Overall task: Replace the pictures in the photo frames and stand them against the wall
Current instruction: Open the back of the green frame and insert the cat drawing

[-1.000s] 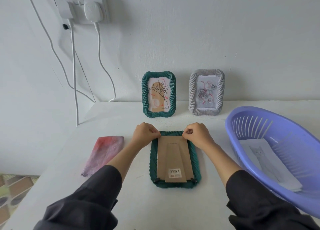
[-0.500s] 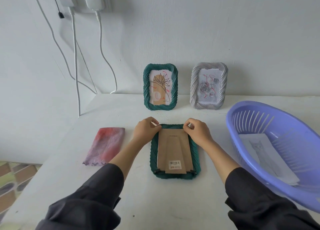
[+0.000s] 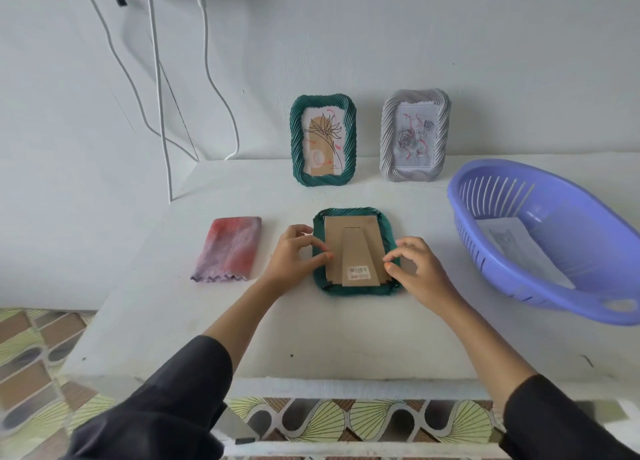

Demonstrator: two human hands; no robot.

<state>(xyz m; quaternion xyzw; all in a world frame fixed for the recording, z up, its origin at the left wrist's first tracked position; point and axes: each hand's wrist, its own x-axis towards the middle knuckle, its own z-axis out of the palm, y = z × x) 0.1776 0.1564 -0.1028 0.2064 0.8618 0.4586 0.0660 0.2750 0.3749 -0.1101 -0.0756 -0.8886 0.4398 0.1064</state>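
here, a green photo frame lies face down near the middle of the white table, its cardboard backing turned up, the stand flap lying flat and a barcode sticker at its near end. the left hand sits at the frame's left side with fingers curled, thumb and forefinger tips brought together in a pinch at the left edge of the cardboard backing, a little nearer than halfway along. the right hand sits at the right side, fingers also curled; its thumb tip rests on the right edge of the backing beside the sticker, but whether it grips anything there cannot be told. both forearms come in from the near edge in dark sleeves. farther back, two frames stand upright against the wall: a standing green frame on the left holding a line drawing of a plant, and a grey frame to its right holding a drawing of roses, the two apart from each other. left of the green photo frame, near but clear of the left hand, lies a folded pink and purple cloth. at the right a purple plastic basket rests on the table, with a sheet of paper bearing a faint picture inside it. white cables hang down the wall at the far left, and patterned floor tiles show past the table's near and left edges.
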